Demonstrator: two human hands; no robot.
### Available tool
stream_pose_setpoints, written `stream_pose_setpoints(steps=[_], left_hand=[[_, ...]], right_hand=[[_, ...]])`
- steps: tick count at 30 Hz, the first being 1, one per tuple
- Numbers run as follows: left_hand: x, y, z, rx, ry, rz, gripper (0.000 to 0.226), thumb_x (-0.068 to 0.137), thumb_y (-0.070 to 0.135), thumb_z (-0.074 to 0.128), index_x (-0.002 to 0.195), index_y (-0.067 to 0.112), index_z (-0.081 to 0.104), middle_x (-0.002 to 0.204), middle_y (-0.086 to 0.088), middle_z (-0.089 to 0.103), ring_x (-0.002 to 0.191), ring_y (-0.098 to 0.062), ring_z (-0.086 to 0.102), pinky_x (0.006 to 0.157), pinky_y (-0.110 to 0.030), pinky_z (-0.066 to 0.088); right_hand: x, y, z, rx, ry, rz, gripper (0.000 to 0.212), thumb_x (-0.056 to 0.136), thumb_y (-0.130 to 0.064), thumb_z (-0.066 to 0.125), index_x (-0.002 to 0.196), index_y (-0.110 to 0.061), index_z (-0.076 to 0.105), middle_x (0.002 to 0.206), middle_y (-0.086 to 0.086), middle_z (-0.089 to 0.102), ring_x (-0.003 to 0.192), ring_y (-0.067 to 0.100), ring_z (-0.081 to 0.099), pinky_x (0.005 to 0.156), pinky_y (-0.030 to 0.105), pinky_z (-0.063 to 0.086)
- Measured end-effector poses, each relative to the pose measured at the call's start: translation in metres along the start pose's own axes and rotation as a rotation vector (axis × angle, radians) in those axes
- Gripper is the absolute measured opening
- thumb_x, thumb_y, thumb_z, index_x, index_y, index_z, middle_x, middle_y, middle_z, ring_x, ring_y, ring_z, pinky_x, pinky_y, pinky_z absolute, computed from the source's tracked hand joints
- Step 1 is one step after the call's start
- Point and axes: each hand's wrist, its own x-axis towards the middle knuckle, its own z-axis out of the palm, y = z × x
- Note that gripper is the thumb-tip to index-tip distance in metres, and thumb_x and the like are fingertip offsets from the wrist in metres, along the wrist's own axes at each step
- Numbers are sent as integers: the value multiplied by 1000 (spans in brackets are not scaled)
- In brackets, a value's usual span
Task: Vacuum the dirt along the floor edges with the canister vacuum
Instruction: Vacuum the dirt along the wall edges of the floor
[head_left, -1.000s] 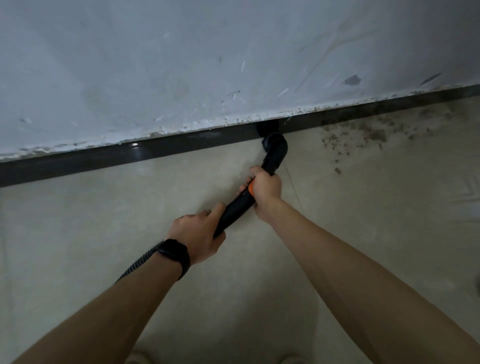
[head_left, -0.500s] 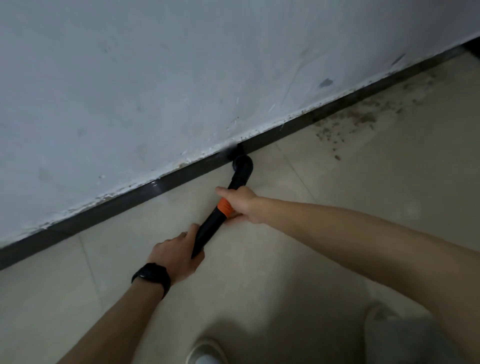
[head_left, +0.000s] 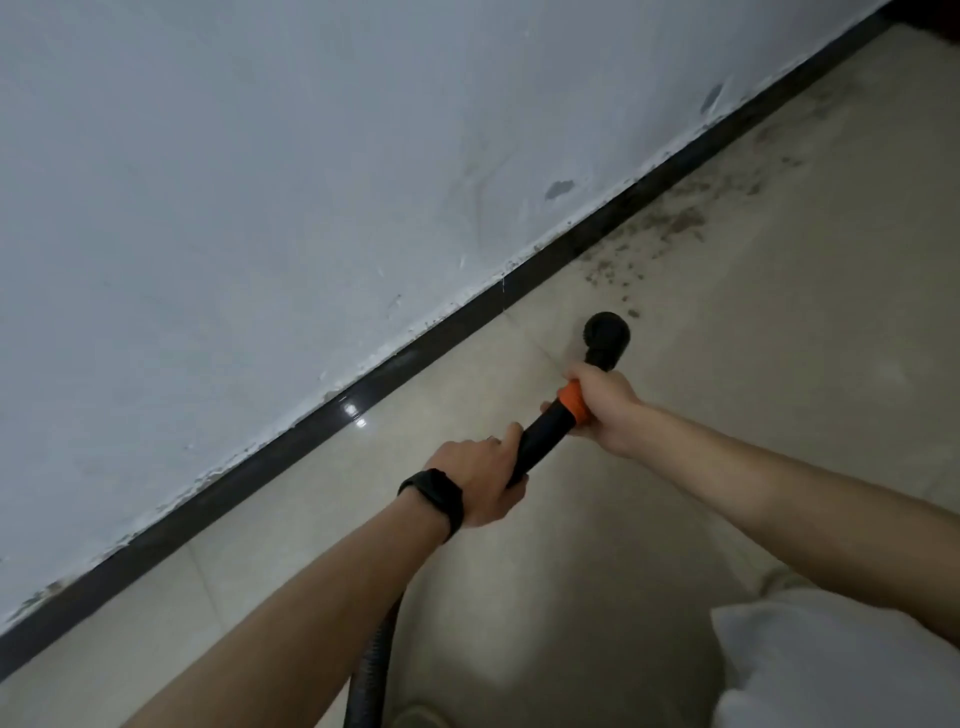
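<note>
1. Wall (head_left: 234, 182): pale and scuffed, with chipped paint along its bottom edge. Fills the upper left.
2. Baseboard (head_left: 260, 460): dark glossy strip, running diagonally from lower left to upper right between the wall and the floor (head_left: 779, 415). One bright glint near its middle.
3. Hose (head_left: 371, 675): black and ribbed. Rises from the bottom edge and passes under the left forearm.
4. Watch (head_left: 434, 499): black band on the left wrist.
5. Left hand (head_left: 480, 480): back of the hand faces up, fingers wrapped tight round the rear end of the tube.
6. Tube (head_left: 537, 441): black, rigid, slanting up to the right and spanning the gap between the two hands. Orange collar (head_left: 571, 402) near its front end.
7. Right hand (head_left: 605, 408): fingers closed firmly round the tube at the orange collar.
8. Nozzle (head_left: 607, 332): round, black, just beyond the right hand. It is over beige tile, apart from the baseboard, at the near edge of the dirt. Cannot tell whether it touches the floor.
9. Dirt (head_left: 654, 234): brown specks and crumbs scattered on the floor against the baseboard, up and right of the nozzle, thinning toward the far corner.
10. White fabric (head_left: 831, 670): lower right corner, below the right forearm.
</note>
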Motion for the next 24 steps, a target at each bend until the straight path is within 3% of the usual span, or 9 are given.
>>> stream_pose_setpoints(steps=[4,9,16,19,22,24], left_hand=[[40,56,9,47,17,26,32,95,46,43,113,22,32,72,5,50,49,-17,45,47,-31,38],[72,100,33,85,-4,-1,31,96,45,40,113,20,30,70,5,45,46,-18,39,45,-29,28],[96,115,48,35,-65,-116,38,96,48,37,121,21,25,88,-2,59,50,-21,42,49,-31,34],[101,114,44,5,-121,-160,40,96,48,38,124,22,28,94,-1,60,57,-25,50,52,-32,39],[100,115,36,-74,-178,-241,38,96,48,39,124,24,28,97,-1,60,69,-27,61,57,-34,46],[100,118,31,-127,-199,-305,37,97,47,41,123,24,28,100,-1,60,71,-26,61,60,-35,49]], right_hand=[[21,-1,-49,357,79,1,12,98,-8,57,109,-4,52,75,8,53,58,22,61,60,38,56],[48,5,-93,369,118,8,14,99,-13,60,106,-6,50,68,7,50,49,20,52,51,32,49],[80,-7,-109,294,35,-36,16,98,-10,61,105,-9,47,73,7,52,46,17,53,47,31,52],[87,-11,-108,249,17,-14,22,99,-11,62,112,-9,45,80,9,53,49,17,56,50,32,54],[86,-17,-106,176,-10,36,31,99,-14,63,121,-9,42,86,10,55,58,20,61,66,40,59],[85,-22,-105,137,-13,68,35,99,-15,63,126,-8,41,89,10,55,63,21,62,68,41,61]])
